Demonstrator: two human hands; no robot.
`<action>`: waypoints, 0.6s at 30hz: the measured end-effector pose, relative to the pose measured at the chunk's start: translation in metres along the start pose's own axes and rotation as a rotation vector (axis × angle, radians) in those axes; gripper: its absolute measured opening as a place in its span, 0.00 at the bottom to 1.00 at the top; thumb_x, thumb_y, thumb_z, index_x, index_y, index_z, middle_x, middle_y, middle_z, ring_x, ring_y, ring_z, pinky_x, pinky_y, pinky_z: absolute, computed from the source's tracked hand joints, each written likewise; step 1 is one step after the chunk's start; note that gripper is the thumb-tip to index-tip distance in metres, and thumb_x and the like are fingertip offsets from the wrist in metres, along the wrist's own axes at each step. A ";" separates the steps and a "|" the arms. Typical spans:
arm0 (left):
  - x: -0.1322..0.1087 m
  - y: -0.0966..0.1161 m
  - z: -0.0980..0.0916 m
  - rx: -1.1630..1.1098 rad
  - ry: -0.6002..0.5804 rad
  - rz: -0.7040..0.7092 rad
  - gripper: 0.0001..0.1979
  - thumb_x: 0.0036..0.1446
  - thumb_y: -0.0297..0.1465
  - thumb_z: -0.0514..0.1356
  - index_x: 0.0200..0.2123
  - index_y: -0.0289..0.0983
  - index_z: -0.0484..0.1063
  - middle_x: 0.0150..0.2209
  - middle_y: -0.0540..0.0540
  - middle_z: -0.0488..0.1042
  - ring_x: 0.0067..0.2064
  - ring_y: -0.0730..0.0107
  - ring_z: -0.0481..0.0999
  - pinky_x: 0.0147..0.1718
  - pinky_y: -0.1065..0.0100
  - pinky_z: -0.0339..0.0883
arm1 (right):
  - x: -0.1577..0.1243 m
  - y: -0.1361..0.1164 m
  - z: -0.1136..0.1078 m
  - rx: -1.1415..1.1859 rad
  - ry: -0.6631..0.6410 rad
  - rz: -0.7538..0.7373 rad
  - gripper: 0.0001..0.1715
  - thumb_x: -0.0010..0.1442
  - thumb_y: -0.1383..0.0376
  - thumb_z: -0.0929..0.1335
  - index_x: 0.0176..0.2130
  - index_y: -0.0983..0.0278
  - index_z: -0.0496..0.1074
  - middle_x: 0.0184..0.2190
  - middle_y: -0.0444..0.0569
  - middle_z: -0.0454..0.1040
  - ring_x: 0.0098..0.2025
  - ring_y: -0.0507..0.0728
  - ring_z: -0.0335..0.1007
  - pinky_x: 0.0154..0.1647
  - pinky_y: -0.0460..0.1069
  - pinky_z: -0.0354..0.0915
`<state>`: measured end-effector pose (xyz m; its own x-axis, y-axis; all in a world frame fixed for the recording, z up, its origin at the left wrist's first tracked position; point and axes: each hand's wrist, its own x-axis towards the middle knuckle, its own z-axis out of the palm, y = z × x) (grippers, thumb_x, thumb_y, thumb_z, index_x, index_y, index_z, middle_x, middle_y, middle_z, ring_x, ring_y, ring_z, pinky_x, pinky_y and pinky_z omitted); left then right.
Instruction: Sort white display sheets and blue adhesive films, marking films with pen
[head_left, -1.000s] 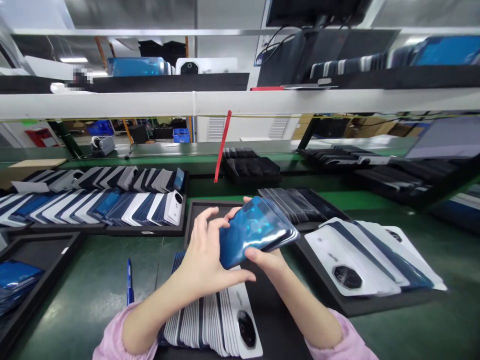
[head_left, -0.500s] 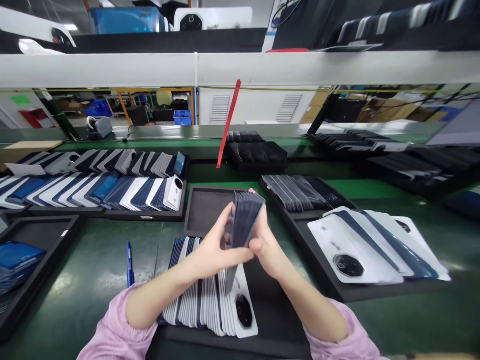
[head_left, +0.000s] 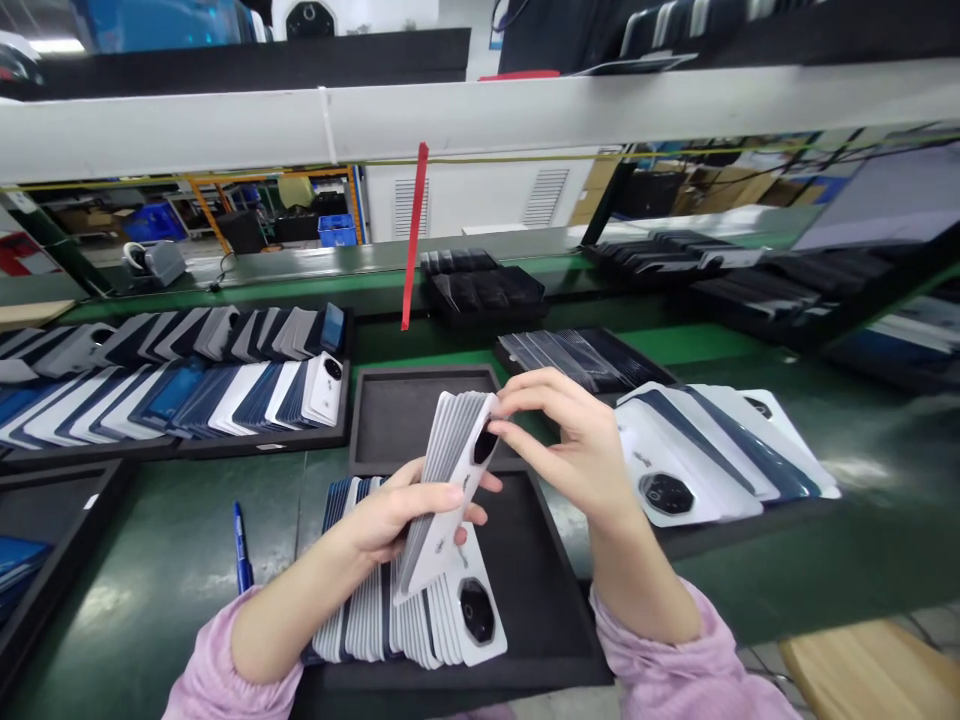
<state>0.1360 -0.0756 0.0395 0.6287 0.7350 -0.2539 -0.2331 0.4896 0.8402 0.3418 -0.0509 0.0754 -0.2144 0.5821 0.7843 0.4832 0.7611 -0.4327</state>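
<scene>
My left hand [head_left: 409, 510] is closed around a tilted stack of white phone back covers [head_left: 439, 530], thumb across the front cover. A dark camera window shows near the stack's top. At that upper edge, my right hand [head_left: 566, 435] pinches the corner with thumb and fingertips. Just below lies a fanned row of white and dark blue phone back covers [head_left: 405, 615], the end one showing its camera window. They rest in a black tray [head_left: 525, 570], and the held stack hides part of the row.
A black tray [head_left: 390, 420] stands behind my hands. Leaning covers [head_left: 247, 395] fill trays at the left, near a blue pen [head_left: 241, 550]. Spread white and blue covers [head_left: 697, 470] lie to the right. A red strip [head_left: 415, 240] hangs from the white overhead beam [head_left: 480, 125].
The held stack showed dark blue between both hands; now white covers face me in my left hand. My right hand has moved to the stack's top corner. The camera view has shifted right.
</scene>
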 end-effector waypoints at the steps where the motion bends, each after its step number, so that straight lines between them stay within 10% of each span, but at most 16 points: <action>1: -0.001 0.001 0.000 0.029 0.006 -0.004 0.30 0.42 0.44 0.73 0.47 0.33 0.78 0.42 0.38 0.77 0.39 0.65 0.75 0.34 0.69 0.70 | 0.000 0.000 -0.003 -0.004 -0.019 -0.001 0.04 0.65 0.67 0.70 0.35 0.60 0.75 0.36 0.47 0.76 0.38 0.56 0.75 0.38 0.51 0.73; 18: -0.005 0.011 0.007 0.200 -0.022 0.107 0.29 0.43 0.37 0.73 0.50 0.36 0.76 0.48 0.41 0.78 0.39 0.68 0.76 0.39 0.67 0.67 | -0.009 -0.003 -0.018 -0.272 -0.026 -0.281 0.08 0.62 0.73 0.72 0.37 0.60 0.75 0.37 0.49 0.79 0.35 0.55 0.79 0.38 0.49 0.74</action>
<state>0.1353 -0.0771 0.0534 0.6249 0.7663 -0.1495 -0.1492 0.3052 0.9405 0.3576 -0.0637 0.0782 -0.3900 0.3711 0.8427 0.6092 0.7902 -0.0661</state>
